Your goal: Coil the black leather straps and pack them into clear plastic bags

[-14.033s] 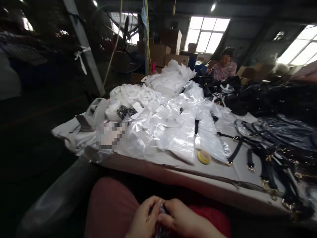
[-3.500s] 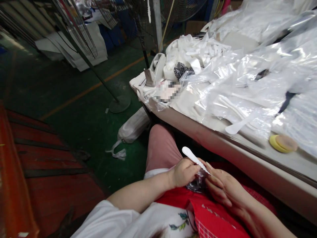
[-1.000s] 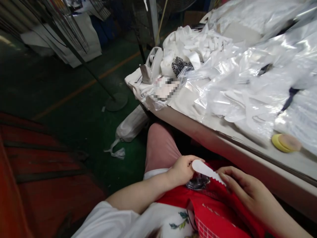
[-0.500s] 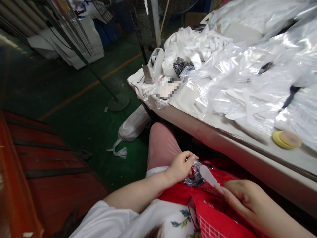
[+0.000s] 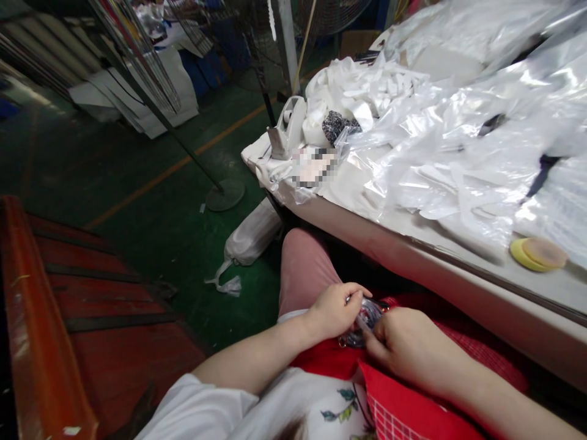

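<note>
In my lap lies a small clear plastic-wrapped bundle with dark, coiled-looking contents and small metal bits at its edges. My left hand is closed on its left side, fingers curled over the top. From the right, my right hand reaches over the bundle with thumb and fingers pinched. A pale, flat white strip shows between that thumb and the bundle, mostly hidden by the hand. Whether the strip touches the bundle I cannot tell. Red cloth covers my lap underneath.
Along the right runs a table heaped with clear plastic bags. A yellow round container, a tape dispenser and a blurred-out flat item lie on it. A red wooden structure stands left; a tied white bag lies on the floor.
My right hand has moved left and up to the bundle, bringing the white strip against or over it. My left hand keeps its hold. The view has shifted slightly.
</note>
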Tool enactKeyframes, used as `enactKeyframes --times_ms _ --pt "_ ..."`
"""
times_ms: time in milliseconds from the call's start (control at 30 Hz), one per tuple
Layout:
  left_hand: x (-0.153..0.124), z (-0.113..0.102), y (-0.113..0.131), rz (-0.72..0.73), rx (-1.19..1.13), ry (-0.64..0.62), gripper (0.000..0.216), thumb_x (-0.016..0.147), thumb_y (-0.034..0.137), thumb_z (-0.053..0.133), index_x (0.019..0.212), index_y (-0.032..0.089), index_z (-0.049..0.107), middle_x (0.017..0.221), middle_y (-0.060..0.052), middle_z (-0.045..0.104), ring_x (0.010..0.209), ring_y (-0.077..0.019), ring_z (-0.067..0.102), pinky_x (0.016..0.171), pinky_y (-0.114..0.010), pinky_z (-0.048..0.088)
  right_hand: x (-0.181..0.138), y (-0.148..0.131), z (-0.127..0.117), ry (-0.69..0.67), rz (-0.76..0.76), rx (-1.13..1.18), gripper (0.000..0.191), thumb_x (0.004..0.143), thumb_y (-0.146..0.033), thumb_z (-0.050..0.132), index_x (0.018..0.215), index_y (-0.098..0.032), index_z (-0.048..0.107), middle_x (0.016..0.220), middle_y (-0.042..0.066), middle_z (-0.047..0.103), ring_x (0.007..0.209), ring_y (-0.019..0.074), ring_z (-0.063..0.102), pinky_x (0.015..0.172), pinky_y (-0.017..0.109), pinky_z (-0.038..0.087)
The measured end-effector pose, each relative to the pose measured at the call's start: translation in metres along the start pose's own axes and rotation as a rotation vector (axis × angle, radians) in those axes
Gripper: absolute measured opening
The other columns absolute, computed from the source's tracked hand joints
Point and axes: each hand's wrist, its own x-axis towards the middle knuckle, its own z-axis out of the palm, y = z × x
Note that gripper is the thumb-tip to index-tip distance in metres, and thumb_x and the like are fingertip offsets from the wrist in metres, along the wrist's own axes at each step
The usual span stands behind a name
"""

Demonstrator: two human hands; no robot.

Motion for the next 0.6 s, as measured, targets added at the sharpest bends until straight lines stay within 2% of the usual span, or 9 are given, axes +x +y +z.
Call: enactKeyframes --times_ms 100,200,367,433,500,600 --pt "0.000 0.001 0.001 0.036 0.007 -0.021 0.034 0.090 0.019 0.042 0.102 0.016 0.074 0.094 -0.006 0.076 0.089 -0.0189 0.069 0.082 -0.028 0.052 0.014 0.001 0.006 0.078 0.014 -0.146 0.040 0.090 -0.026 0.048 0.056 -0.018 0.067 0.053 0.010 0.068 0.045 0.0182 0.061 0.045 0.030 0.023" --pt "0.001 0.004 -0.002 0.052 0.023 0.013 0.032 0.086 0.015 0.043 0.100 0.013 0.073 0.098 -0.008 0.076 0.092 -0.0196 0.068 0.085 -0.030 0.051 0.023 0.007 0.012 0.087 0.067 -0.167 0.040 0.093 -0.027 0.047 0.064 -0.016 0.072 0.064 0.014 0.073 0.056 0.0233 0.070 0.048 0.029 0.032" --pt "0.001 0.000 -0.009 0.022 0.014 0.020 0.029 0.082 0.013 0.044 0.094 0.015 0.070 0.094 -0.006 0.074 0.085 -0.0178 0.067 0.081 -0.029 0.052 0.006 0.026 0.005 0.012 0.068 0.040 0.032 0.092 -0.040 0.052 0.074 -0.023 0.072 0.069 0.007 0.075 0.061 0.0233 0.070 0.053 0.028 0.036" --pt "0.002 -0.004 -0.010 0.013 -0.014 -0.001 0.029 0.079 0.011 0.043 0.090 0.016 0.069 0.091 -0.004 0.074 0.083 -0.0165 0.066 0.080 -0.027 0.051 -0.003 0.034 0.001 0.039 0.076 0.126 0.030 0.093 -0.042 0.049 0.080 -0.025 0.071 0.072 0.004 0.074 0.064 0.0222 0.069 0.055 0.028 0.036" --pt "0.003 -0.007 -0.009 0.021 -0.044 -0.028 0.028 0.078 0.011 0.042 0.086 0.016 0.068 0.089 -0.003 0.072 0.082 -0.0157 0.064 0.080 -0.026 0.049 -0.008 0.038 -0.001 0.082 0.110 0.172 0.033 0.094 -0.044 0.047 0.077 -0.025 0.068 0.068 0.003 0.072 0.061 0.0200 0.066 0.055 0.028 0.035" --pt "0.005 -0.008 -0.004 0.019 -0.030 -0.050 0.022 0.085 0.022 0.045 0.080 0.016 0.065 0.079 -0.002 0.069 0.075 -0.0154 0.061 0.071 -0.025 0.047 -0.004 0.039 0.001 0.139 0.153 0.230 0.031 0.090 -0.043 0.052 0.069 -0.024 0.063 0.065 0.002 0.070 0.058 0.0179 0.062 0.054 0.027 0.035"
